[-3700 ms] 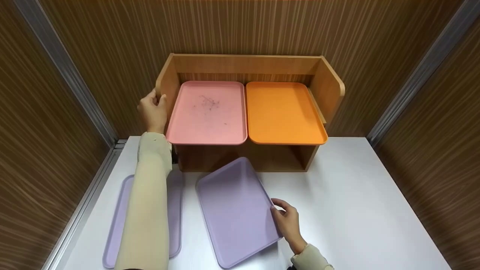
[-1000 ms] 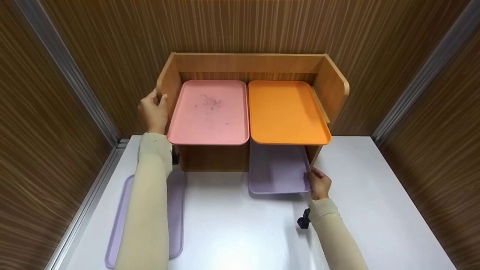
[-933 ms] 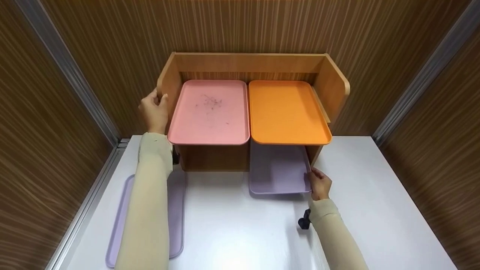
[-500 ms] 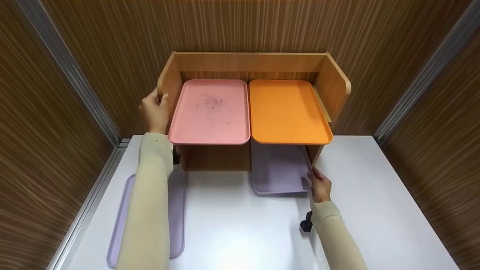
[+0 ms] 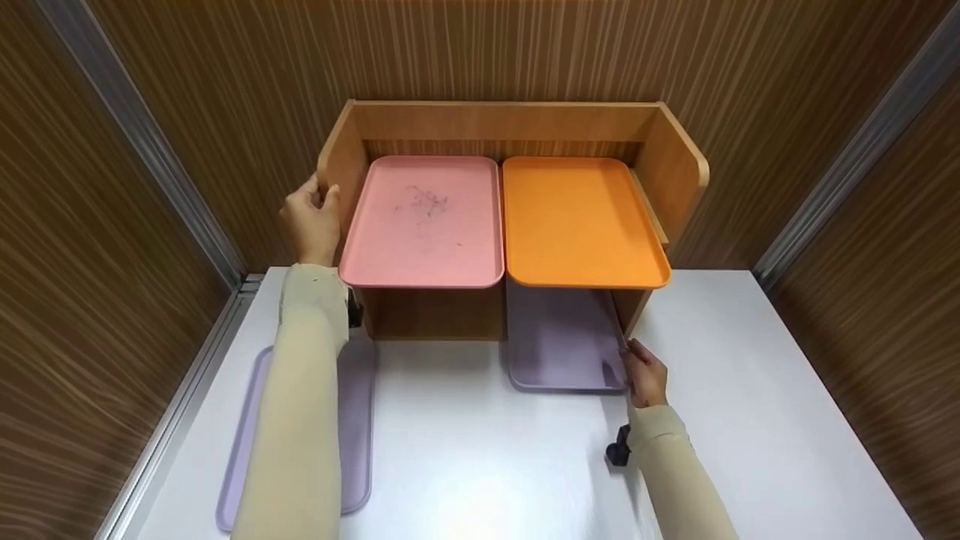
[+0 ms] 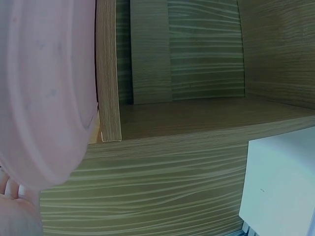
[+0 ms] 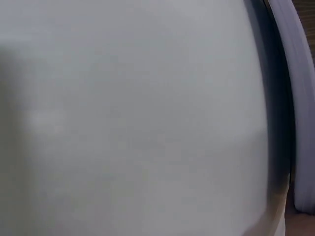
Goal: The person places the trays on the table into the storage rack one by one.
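Note:
In the head view, my left hand [image 5: 311,223] grips the left side panel of a small wooden shelf [image 5: 510,120]. My right hand [image 5: 645,373] pinches the right edge of a purple tray [image 5: 566,341], near its front corner. The tray's back part goes into the shelf's lower right space and is hidden under an orange tray [image 5: 585,225]; its front sticks out over the white table. Beside the orange one, a pink tray [image 5: 424,225] with dark marks lies on the upper level. The right wrist view shows the purple tray's rim [image 7: 299,98] with a dark shadow along it.
A second purple tray [image 5: 356,427] lies on the table [image 5: 465,465] at the left, partly covered by my left sleeve [image 5: 300,420]. The lower left space [image 5: 435,315] of the shelf is beside the inserted tray. Wood-patterned walls stand on three sides.
The purple tray has gone from a slanted pose in front of the shelf into its lower right space, carried by my right hand. Lately it has only straightened slightly. My left hand stays put.

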A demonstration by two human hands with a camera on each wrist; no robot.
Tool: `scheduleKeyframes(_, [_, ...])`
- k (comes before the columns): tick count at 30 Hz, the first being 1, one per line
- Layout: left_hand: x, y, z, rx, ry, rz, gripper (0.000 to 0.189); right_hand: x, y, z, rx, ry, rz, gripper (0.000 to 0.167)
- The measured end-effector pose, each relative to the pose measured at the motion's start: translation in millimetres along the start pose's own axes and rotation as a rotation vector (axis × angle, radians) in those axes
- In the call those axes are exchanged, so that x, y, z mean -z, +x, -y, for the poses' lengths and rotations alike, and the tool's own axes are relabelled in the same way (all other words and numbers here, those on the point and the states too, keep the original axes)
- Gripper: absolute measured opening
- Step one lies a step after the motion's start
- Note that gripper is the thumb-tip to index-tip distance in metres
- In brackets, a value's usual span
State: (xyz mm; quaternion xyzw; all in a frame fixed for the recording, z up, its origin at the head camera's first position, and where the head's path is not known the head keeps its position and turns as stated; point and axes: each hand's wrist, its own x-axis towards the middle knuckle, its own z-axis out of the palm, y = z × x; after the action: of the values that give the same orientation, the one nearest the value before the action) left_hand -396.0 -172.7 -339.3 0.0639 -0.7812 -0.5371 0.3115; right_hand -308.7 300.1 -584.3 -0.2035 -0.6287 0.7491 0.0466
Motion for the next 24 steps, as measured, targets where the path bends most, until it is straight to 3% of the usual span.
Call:
scheduleKeyframes(5, [-1.9,-0.6,1.2,-0.013,-0.012,-0.011,0.029,7.1,-2.2,-0.6,0.047,0.048,0.018,0.051])
scheduleKeyframes(14, [-2.3,-0.5,3.1,0.009,-0.008,-0.002,0.033,17.1,-10.3,6.9,0.083,-0.025,0.019,0.048])
scheduleKeyframes(20, [1.5,-2.2,11.0,-0.010,-0.159,-0.002,0.034,13.3,-26.1,30.6,0.056,-0.080,0.044,0.046])
scheduleKeyframes(24, [9.9,-14.0,8.8,0.036,-0.257,0.044,0.036,15.9,-25.3,39.1,0.092,-0.182,0.032,0.044])
